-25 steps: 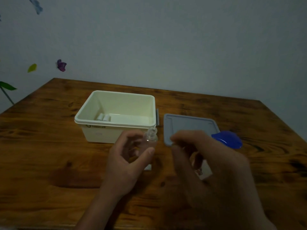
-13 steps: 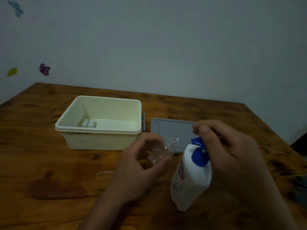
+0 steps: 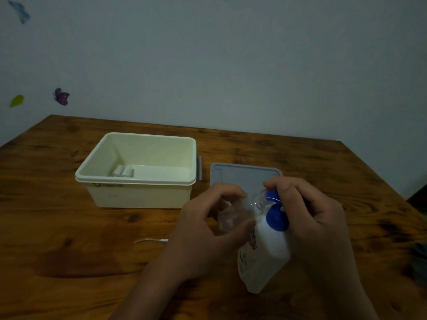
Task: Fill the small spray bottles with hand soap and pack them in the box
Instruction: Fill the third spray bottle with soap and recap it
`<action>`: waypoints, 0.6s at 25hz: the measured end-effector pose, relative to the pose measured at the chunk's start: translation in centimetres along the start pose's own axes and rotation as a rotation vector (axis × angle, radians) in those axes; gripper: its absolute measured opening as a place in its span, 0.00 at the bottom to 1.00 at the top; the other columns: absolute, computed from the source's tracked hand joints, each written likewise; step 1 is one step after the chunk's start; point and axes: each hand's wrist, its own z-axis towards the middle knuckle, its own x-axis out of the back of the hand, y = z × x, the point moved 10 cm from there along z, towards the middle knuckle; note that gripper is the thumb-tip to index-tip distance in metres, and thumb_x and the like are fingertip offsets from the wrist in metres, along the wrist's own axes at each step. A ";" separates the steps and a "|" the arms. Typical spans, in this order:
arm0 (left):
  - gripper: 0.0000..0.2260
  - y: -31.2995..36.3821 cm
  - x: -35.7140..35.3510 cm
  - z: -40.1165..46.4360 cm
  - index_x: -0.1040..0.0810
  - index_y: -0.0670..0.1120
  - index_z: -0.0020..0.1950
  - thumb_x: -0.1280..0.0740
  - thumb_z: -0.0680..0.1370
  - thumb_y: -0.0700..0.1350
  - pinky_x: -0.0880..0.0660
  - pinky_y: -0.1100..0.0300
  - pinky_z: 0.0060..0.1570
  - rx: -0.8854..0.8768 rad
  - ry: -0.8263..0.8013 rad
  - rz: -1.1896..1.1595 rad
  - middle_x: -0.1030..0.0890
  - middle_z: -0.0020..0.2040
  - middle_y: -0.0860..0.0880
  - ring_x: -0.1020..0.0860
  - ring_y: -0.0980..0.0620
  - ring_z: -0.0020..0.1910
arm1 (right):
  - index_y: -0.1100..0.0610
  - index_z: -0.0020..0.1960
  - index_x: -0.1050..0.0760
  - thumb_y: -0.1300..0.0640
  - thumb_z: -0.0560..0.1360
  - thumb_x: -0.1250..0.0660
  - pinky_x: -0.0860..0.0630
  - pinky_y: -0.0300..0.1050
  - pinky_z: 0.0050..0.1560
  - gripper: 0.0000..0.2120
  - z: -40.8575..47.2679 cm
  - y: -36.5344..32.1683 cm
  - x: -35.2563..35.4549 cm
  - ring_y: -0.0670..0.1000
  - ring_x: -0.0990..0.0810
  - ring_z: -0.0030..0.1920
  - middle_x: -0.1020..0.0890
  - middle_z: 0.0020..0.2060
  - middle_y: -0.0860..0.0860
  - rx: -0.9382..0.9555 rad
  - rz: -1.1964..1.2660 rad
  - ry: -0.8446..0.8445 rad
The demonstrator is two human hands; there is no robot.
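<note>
Clear small spray bottle [image 3: 233, 212], cap off, is tilted w/ its neck up against the blue pump nozzle of the hand soap bottle [image 3: 263, 252]; left hand [image 3: 208, 225] has fingers curled round it. Right hand [image 3: 309, 218] wraps the pump top. Step looks like filling: next needs the neck kept under the spout & a slow press. Box [image 3: 138, 181] w/ two white pieces inside sits beyond, grey lid [image 3: 233, 174] beside it, on wood table [image 3: 69, 250]; dim room, butterfly stickers [image 3: 62, 96] on wall.
</note>
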 end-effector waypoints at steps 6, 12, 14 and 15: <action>0.13 1.0 0.5 -0.2 0.28 0.64 0.56 0.33 0.73 0.54 0.26 0.72 0.49 -0.070 0.020 0.054 0.26 0.56 0.63 0.25 0.63 0.54 | 0.48 0.51 0.22 0.50 0.77 0.42 0.25 0.29 0.48 0.11 -0.2 1.2 -0.5 0.38 0.20 0.51 0.17 0.49 0.38 -0.081 0.163 0.005; 0.16 1.0 0.6 -0.3 0.31 0.73 0.58 0.36 0.73 0.58 0.28 0.74 0.49 -0.065 0.019 0.075 0.27 0.57 0.70 0.27 0.66 0.56 | 0.51 0.50 0.21 0.51 0.74 0.44 0.25 0.30 0.49 0.14 -0.3 1.9 -0.7 0.40 0.19 0.50 0.17 0.47 0.41 -0.110 0.180 0.018; 0.14 0.9 0.5 -0.4 0.31 0.72 0.58 0.36 0.74 0.58 0.29 0.75 0.49 -0.068 0.021 0.079 0.27 0.56 0.70 0.27 0.66 0.55 | 0.50 0.49 0.21 0.51 0.74 0.44 0.25 0.31 0.49 0.13 -0.4 2.2 -0.7 0.40 0.19 0.49 0.17 0.47 0.41 -0.119 0.181 0.024; 0.13 0.7 0.5 -0.4 0.30 0.70 0.58 0.36 0.74 0.58 0.28 0.75 0.48 -0.068 0.025 0.079 0.27 0.56 0.68 0.27 0.66 0.55 | 0.50 0.48 0.21 0.51 0.74 0.44 0.24 0.32 0.48 0.13 -0.5 2.4 -0.7 0.41 0.19 0.49 0.17 0.46 0.41 -0.130 0.181 0.025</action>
